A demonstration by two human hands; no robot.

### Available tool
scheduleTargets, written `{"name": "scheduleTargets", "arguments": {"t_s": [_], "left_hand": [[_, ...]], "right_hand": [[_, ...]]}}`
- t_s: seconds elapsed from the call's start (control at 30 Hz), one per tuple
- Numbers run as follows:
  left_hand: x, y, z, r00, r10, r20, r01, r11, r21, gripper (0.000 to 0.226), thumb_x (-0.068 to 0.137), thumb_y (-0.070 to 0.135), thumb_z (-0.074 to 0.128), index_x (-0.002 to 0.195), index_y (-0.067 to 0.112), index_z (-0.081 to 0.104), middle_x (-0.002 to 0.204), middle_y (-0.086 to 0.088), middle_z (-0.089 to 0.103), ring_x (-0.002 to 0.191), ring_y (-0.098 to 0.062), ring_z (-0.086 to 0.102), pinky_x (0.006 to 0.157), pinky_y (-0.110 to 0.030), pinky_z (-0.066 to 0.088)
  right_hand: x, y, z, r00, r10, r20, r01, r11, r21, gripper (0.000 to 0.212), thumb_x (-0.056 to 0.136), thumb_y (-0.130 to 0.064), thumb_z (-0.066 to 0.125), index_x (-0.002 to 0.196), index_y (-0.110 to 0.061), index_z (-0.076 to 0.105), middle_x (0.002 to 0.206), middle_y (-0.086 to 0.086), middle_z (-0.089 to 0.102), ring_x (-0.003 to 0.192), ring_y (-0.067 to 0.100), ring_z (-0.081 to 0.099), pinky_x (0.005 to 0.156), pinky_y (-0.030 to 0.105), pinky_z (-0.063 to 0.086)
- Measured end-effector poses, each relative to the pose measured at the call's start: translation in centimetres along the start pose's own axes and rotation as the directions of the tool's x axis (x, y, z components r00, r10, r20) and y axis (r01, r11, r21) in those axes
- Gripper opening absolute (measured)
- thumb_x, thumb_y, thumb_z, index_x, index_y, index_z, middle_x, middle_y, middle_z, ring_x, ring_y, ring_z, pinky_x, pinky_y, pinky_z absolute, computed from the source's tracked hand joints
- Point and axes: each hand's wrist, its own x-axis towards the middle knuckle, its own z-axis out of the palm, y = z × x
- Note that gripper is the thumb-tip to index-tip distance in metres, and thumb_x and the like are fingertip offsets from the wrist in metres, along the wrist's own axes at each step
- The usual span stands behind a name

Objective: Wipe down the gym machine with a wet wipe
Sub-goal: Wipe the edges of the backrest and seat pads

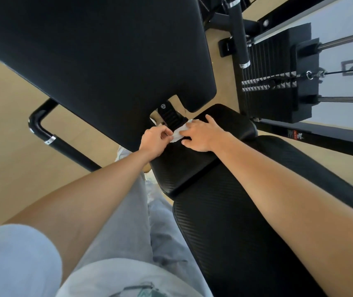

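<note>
A white wet wipe (180, 132) lies crumpled on the small black seat pad (184, 166) of the gym machine. My left hand (155, 141) pinches the wipe's left edge between thumb and fingers. My right hand (201, 133) rests flat on the wipe's right part, fingers spread over the pad. A large black back pad (98, 56) hangs above and to the left of both hands. Closer to me, under my right forearm, runs a long textured black pad (246, 221).
A ribbed black adjuster lever (171, 117) sits in the back pad's notch, just beyond the wipe. The weight stack (278, 71) with guide rods and cable stands at the right. A black handle bar (49, 136) sticks out at the left over tan floor. My grey trousers (141, 221) are below.
</note>
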Motion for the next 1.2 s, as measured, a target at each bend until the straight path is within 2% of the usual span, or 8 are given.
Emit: {"name": "scheduleTargets", "arguments": {"t_s": [0.07, 0.17, 0.37, 0.57, 0.7, 0.83, 1.03, 1.2], "left_hand": [[-1.6, -1.2, -0.5, 0.999, -0.048, -0.005, 0.048, 0.999, -0.002, 0.004, 0.094, 0.028, 0.072, 0.094, 0.030, 0.069, 0.089, 0.007, 0.069, 0.088, -0.014, 0.066, 0.080, -0.030, 0.052], [-4.1, -2.3, -1.0, 0.996, -0.092, 0.003, 0.092, 0.995, -0.032, 0.003, 0.095, 0.026, 0.071, 0.097, 0.024, 0.071, 0.090, 0.007, 0.069, 0.085, -0.011, 0.065, 0.074, -0.024, 0.049], [-7.9, -1.6, -0.7, 0.999, -0.049, -0.003, 0.049, 0.996, -0.074, 0.007, 0.095, 0.025, 0.072, 0.100, 0.022, 0.074, 0.091, 0.008, 0.072, 0.085, -0.005, 0.066, 0.077, -0.022, 0.053], [-6.7, 4.3, 1.0, 0.993, 0.114, 0.007, -0.112, 0.985, -0.128, 0.007, 0.093, 0.026, 0.073, 0.098, 0.023, 0.075, 0.090, 0.012, 0.071, 0.081, 0.000, 0.064, 0.075, -0.017, 0.049], [-4.5, 9.3, 2.3, 0.967, 0.253, 0.036, -0.246, 0.961, -0.126, 0.007, 0.093, 0.029, 0.073, 0.099, 0.025, 0.074, 0.093, 0.011, 0.071, 0.086, -0.002, 0.065, 0.081, -0.023, 0.055], [-4.6, 10.5, 2.4, 0.958, 0.283, 0.053, -0.275, 0.953, -0.124, 0.007, 0.092, 0.029, 0.074, 0.096, 0.023, 0.075, 0.090, 0.012, 0.071, 0.085, -0.002, 0.066, 0.081, -0.025, 0.055], [-8.8, 3.3, -0.2, 0.988, 0.141, 0.070, -0.133, 0.985, -0.106, 0.007, 0.090, 0.032, 0.076, 0.091, 0.026, 0.075, 0.086, 0.013, 0.072, 0.077, 0.000, 0.065, 0.075, -0.019, 0.052], [-12.2, -2.3, -1.3, 1.000, -0.007, 0.015, 0.009, 0.991, -0.130, 0.004, 0.092, 0.025, 0.075, 0.093, 0.022, 0.075, 0.086, 0.011, 0.072, 0.080, -0.007, 0.068, 0.077, -0.027, 0.059]], "right_hand": [[-0.3, -1.8, 0.2, 0.999, -0.046, -0.005, 0.046, 0.999, 0.019, 0.051, 0.105, -0.048, 0.036, 0.154, -0.034, 0.038, 0.163, 0.006, 0.033, 0.152, 0.028, 0.024, 0.123, 0.060, 0.008], [-1.8, -3.6, 0.6, 0.994, -0.102, -0.026, 0.103, 0.993, 0.052, 0.049, 0.105, -0.045, 0.039, 0.152, -0.034, 0.041, 0.162, 0.004, 0.034, 0.152, 0.025, 0.024, 0.123, 0.056, 0.009], [-5.4, -3.2, 1.6, 0.988, -0.144, -0.058, 0.148, 0.985, 0.092, 0.048, 0.105, -0.047, 0.039, 0.152, -0.036, 0.042, 0.164, -0.005, 0.032, 0.154, 0.015, 0.019, 0.125, 0.051, 0.009], [-10.3, 1.6, 0.3, 0.996, -0.021, -0.088, 0.026, 0.998, 0.059, 0.046, 0.106, -0.047, 0.038, 0.151, -0.038, 0.044, 0.162, -0.008, 0.036, 0.152, 0.012, 0.026, 0.125, 0.049, 0.010], [-13.1, 4.8, -1.4, 0.989, 0.118, -0.088, -0.115, 0.993, 0.039, 0.045, 0.108, -0.044, 0.034, 0.152, -0.037, 0.042, 0.163, -0.007, 0.035, 0.151, 0.015, 0.028, 0.124, 0.048, 0.013], [-13.7, 4.9, -1.4, 0.986, 0.146, -0.085, -0.145, 0.989, 0.017, 0.047, 0.108, -0.044, 0.031, 0.153, -0.034, 0.041, 0.163, -0.002, 0.035, 0.150, 0.019, 0.031, 0.124, 0.047, 0.017], [-11.9, -0.7, 0.7, 0.998, -0.035, -0.048, 0.037, 0.999, 0.033, 0.049, 0.107, -0.046, 0.034, 0.154, -0.037, 0.037, 0.167, -0.003, 0.026, 0.154, 0.017, 0.020, 0.125, 0.050, 0.005], [-9.5, -6.5, 2.4, 0.979, -0.200, -0.031, 0.200, 0.980, 0.010, 0.050, 0.107, -0.046, 0.034, 0.155, -0.035, 0.036, 0.166, -0.002, 0.027, 0.154, 0.019, 0.019, 0.126, 0.053, 0.006]]}}
